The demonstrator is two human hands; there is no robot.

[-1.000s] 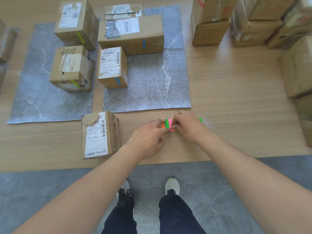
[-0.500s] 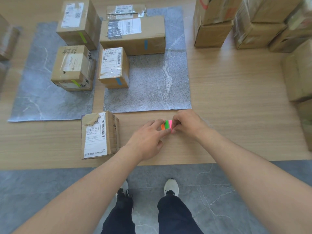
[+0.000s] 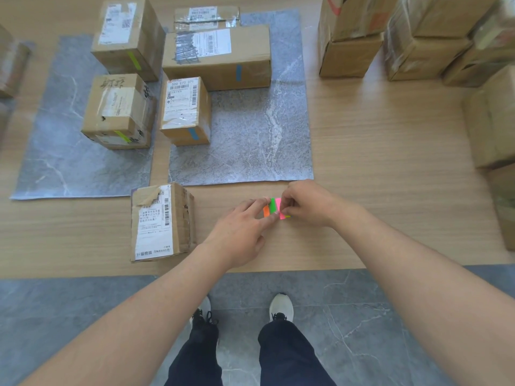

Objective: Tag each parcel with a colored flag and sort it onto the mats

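Observation:
A pad of colored flags point(image 3: 272, 208), orange, green and pink, lies on the wooden table. My left hand point(image 3: 239, 232) presses its fingertips on the pad's left side. My right hand point(image 3: 308, 203) pinches the pad's right edge with curled fingers. An untagged cardboard parcel point(image 3: 161, 222) with a white label stands just left of my left hand. Two grey mats lie beyond: the left mat point(image 3: 67, 168) holds two parcels with green flags point(image 3: 118, 111), the right mat point(image 3: 259, 151) holds parcels with blue flags point(image 3: 185, 111).
Several stacked cardboard boxes point(image 3: 351, 37) crowd the far right of the table, and more stand along the right edge point(image 3: 493, 121). Boxes also show at the far left edge point(image 3: 11, 59). The table's front edge runs just below my wrists, my feet on grey floor.
My right hand has shifted slightly on the flag pad, its fingers now pinching the pink edge. The left hand keeps pressing the pad; the parcels have not moved.

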